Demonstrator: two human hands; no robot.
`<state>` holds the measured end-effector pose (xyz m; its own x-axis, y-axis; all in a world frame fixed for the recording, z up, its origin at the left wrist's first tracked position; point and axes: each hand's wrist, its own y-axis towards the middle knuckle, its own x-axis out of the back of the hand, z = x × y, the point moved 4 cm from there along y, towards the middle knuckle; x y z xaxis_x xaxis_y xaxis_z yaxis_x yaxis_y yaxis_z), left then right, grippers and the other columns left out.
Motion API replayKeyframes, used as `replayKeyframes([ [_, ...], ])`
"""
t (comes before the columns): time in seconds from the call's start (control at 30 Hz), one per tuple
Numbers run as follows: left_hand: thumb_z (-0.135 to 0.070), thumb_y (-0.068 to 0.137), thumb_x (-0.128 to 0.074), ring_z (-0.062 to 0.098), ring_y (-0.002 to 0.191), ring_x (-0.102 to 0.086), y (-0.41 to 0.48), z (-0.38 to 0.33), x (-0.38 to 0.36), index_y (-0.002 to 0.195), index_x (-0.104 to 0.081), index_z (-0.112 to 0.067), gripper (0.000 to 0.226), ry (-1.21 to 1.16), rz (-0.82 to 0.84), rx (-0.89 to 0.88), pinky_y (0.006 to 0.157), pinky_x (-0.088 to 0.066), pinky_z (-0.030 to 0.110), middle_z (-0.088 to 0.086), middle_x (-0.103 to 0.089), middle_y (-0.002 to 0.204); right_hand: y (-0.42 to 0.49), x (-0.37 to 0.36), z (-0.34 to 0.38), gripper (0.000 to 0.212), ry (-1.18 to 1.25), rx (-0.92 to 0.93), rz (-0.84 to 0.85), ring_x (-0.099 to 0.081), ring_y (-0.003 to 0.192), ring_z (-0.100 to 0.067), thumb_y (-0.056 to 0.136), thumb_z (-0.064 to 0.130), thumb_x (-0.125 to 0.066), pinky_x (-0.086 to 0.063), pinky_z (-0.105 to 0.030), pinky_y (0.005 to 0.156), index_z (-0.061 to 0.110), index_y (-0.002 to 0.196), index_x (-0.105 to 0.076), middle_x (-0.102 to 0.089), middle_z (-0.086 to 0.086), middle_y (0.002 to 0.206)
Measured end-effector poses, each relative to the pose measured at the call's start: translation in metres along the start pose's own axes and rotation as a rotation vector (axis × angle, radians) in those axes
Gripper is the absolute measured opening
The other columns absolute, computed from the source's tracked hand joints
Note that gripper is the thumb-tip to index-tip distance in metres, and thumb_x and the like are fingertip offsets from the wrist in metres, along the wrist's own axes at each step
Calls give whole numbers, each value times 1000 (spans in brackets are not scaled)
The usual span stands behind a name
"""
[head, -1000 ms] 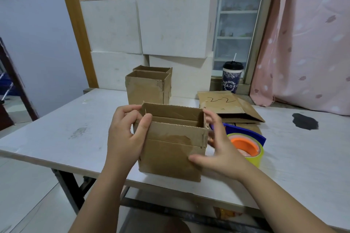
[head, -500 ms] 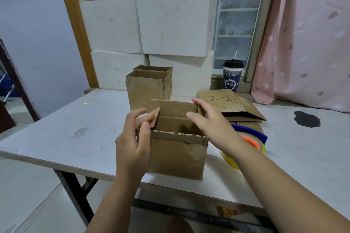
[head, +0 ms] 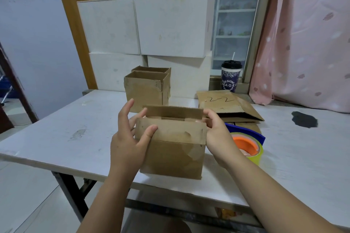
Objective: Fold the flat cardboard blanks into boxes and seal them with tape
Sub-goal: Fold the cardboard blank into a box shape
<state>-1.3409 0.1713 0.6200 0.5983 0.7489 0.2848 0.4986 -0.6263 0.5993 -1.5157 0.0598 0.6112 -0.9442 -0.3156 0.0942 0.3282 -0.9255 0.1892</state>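
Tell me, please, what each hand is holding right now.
The left hand pinches the near flap of the cardboard box, thumb in front.
The right hand grips the box's right top corner, fingers curled.

Tape roll [head: 252,154] just right of box [head: 170,157]; open boxes [head: 145,91] behind; bare tabletop [head: 56,128] left.
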Motion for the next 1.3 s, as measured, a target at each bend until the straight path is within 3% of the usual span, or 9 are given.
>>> replayKeyframes([
  [0.1, -32, 82, -69, 3, 111, -50, -2, 0, -4, 125, -28, -58, 65, -8, -37, 41, 93, -43, 29, -45, -40, 119, -3, 4, 1, 19, 89, 59, -80, -65, 99, -18, 100, 18, -46, -52, -35, 90, 20, 104, -65, -70, -2, 102],
  [0.23, -28, 84, -68, 13, 124, -41, 0, -2, -6, 118, -39, -54, 52, 138, -48, 73, 99, -37, 35, -23, -44, 128, -14, -1, 4, 12, -46, 213, -15, -55, 100, 13, 94, 34, -55, -41, -6, 83, 30, 96, -66, -66, 25, 101],
  [0.37, -21, 92, -57, 21, 121, -50, -1, -16, -15, 120, -64, -20, 29, 394, -3, -89, 108, -27, 40, 2, -56, 134, -14, 0, -7, 14, -147, 240, -26, -52, 111, 9, 93, 19, -59, -41, -15, 92, 14, 92, -72, -59, 20, 117],
  [0.53, -26, 95, -44, 25, 107, -64, -19, -32, -44, 111, -70, -10, 34, 491, 143, -245, 99, -37, 41, 6, -70, 111, -17, -3, -2, 12, -173, 235, -20, -50, 105, 17, 94, 22, -59, -36, -1, 87, 25, 93, -70, -57, 28, 110],
  [0.73, -40, 91, -43, 22, 111, -62, -23, -30, -42, 111, -71, -16, 41, 534, 169, -257, 99, -33, 35, 1, -68, 114, 4, 45, 18, 20, -487, 241, -102, -59, 84, 4, 95, 34, -55, -45, -15, 72, 32, 110, -66, -66, 18, 104],
  [0.83, -38, 90, -45, 20, 113, -60, -21, -30, -42, 112, -70, -18, 39, 528, 183, -232, 99, -29, 31, -1, -68, 115, 32, 83, 18, 31, -1000, 162, -69, -54, 114, -16, 92, 34, -59, -39, -23, 83, 25, 121, -65, -63, 2, 125],
  [0.9, -37, 92, -46, 20, 113, -60, -21, -30, -42, 112, -70, -18, 37, 524, 187, -219, 99, -27, 30, -1, -68, 115, 47, 104, 12, 34, -1128, 62, 46, -55, 114, -22, 91, 34, -62, -38, -22, 83, 19, 120, -66, -62, -4, 126],
  [1.07, -32, 90, -51, 21, 107, -64, -22, -30, -43, 107, -72, -16, 32, 527, 152, -233, 97, -30, 33, 0, -70, 110, 59, 138, -16, 38, -1073, -333, 337, -63, 99, -19, 81, 45, -72, -57, -31, 78, 23, 112, -66, -66, 2, 110],
  [1.3, -25, 89, -61, 21, 106, -64, -22, -29, -44, 108, -72, -17, 23, 520, 141, -212, 96, -30, 33, 0, -70, 109, 56, 134, -38, 31, -1009, -407, 432, -60, 63, -11, 76, 50, -75, -49, -21, 53, 26, 95, -66, -65, 3, 76],
])
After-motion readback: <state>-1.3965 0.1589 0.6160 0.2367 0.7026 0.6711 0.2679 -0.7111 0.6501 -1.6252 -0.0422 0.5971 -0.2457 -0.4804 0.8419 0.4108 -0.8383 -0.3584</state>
